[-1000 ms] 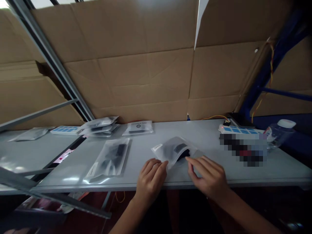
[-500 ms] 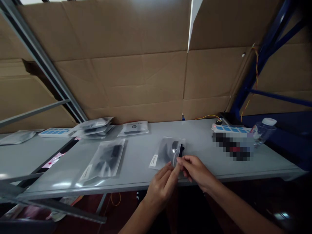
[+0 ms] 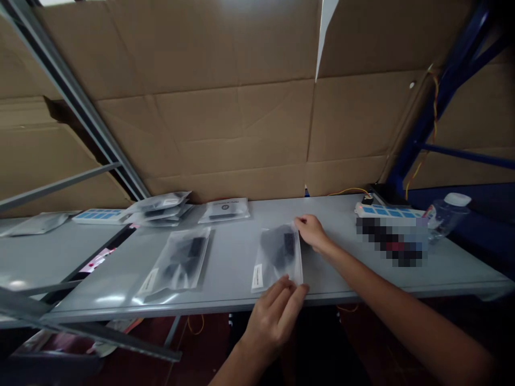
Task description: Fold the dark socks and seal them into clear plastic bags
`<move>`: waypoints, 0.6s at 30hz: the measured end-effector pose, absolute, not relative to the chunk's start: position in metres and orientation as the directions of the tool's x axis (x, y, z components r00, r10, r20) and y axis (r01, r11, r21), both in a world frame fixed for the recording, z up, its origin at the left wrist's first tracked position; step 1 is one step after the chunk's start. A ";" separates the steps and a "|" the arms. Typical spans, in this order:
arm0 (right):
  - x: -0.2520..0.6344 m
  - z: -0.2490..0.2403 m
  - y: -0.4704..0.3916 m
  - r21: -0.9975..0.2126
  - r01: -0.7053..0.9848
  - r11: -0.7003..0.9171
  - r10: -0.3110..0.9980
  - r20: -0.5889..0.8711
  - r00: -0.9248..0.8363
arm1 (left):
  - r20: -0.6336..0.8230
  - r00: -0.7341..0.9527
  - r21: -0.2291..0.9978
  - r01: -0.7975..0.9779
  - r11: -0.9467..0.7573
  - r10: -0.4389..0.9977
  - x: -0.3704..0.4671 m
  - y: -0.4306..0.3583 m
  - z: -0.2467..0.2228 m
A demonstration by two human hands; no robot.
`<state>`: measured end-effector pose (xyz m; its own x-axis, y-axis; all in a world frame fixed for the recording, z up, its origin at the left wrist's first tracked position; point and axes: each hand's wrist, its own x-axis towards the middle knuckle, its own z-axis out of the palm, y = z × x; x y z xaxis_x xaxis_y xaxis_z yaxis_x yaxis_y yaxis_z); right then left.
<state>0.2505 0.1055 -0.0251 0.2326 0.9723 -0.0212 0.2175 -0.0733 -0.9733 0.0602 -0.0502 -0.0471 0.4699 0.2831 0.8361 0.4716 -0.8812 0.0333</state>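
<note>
The frosted bag [image 3: 277,249] lies ahead of the left hand [image 3: 269,316] and beside the right hand [image 3: 311,230], which pinches its far corner tightly. The half-curled left touches the near corner, grip unclear. Apparently its edge is being sealed; that calls for steady tension.

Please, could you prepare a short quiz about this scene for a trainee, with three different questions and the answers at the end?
1. Multiple choice: which hand is at the far right corner of the rightmost frosted bag on the table?
A) the left
B) the right
C) neither

2. True or false: the clear bottle is to the right of that bag.

3. Fill the gap: near its near left corner, that bag shows a white ____.

Key:
1. B, the right hand.
2. True.
3. Label.
</note>
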 end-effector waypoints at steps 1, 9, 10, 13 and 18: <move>0.251 -0.025 0.109 -0.971 0.224 -0.089 0.977 -0.041 0.209 | 0.832 0.467 0.050 0.474 -0.879 0.300 0.059 -0.050 -0.046; 0.256 -0.036 0.088 -0.983 0.130 -0.128 0.985 -0.142 -0.097 | 0.614 0.493 -0.004 0.784 -0.621 0.617 0.056 -0.023 -0.049; 0.257 -0.036 0.086 -0.986 0.111 -0.125 0.983 -0.138 -0.119 | 0.593 0.502 -0.030 0.795 -0.606 0.630 0.052 -0.016 -0.049; 0.262 -0.033 0.086 -0.990 0.062 -0.128 0.981 -0.135 -0.139 | 0.598 0.500 -0.037 0.798 -0.601 0.627 0.022 0.003 -0.034; 0.264 -0.027 0.087 -0.990 0.027 -0.137 0.982 -0.139 -0.130 | 0.762 0.185 0.053 0.937 -0.344 0.620 -0.065 0.014 0.038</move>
